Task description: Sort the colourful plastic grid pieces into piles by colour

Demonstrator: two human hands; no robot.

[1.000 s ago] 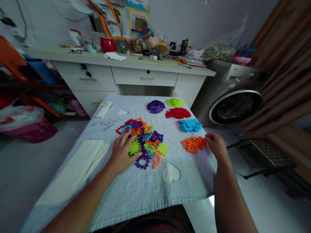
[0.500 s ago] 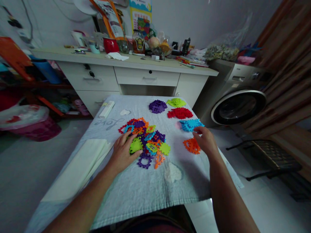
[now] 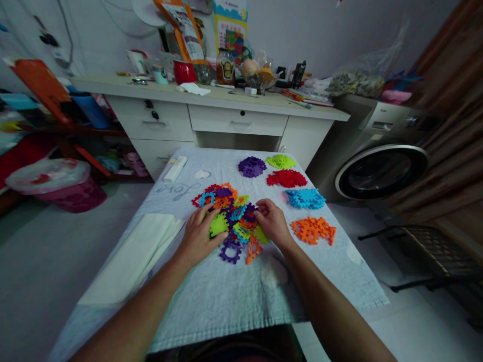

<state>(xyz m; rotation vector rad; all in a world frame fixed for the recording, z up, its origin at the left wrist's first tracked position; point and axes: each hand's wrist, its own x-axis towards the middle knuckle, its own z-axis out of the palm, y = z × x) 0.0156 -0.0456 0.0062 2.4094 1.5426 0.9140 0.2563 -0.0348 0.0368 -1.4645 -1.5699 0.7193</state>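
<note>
A mixed pile of toothed plastic puzzle pieces (image 3: pixel 236 213) lies mid-table in purple, orange, blue, red and green. On its left side rests my left hand (image 3: pixel 199 234), thumb and fingers apart around a lime green piece (image 3: pixel 218 226). My right hand (image 3: pixel 274 223) reaches in from the right, thumb and forefinger closed at the edge of a purple piece (image 3: pixel 250 213). Single-colour heaps lie to the right: purple (image 3: pixel 252 167), green (image 3: pixel 281 161), red (image 3: pixel 287 178), blue (image 3: pixel 305 198) and orange (image 3: pixel 313 230).
A pale cloth (image 3: pixel 226 296) covers the table. Folded white material (image 3: pixel 128 259) and a small white box (image 3: pixel 175 169) lie along its left side. A cluttered counter (image 3: pixel 166 94) stands behind, a washing machine (image 3: pixel 381 146) at right, and a pink bin (image 3: pixel 71 188) at left.
My right hand has moved left from beside the blue and orange heaps to the mixed pile. The orange heap now shows a further piece on its right. My left hand stays at the green piece.
</note>
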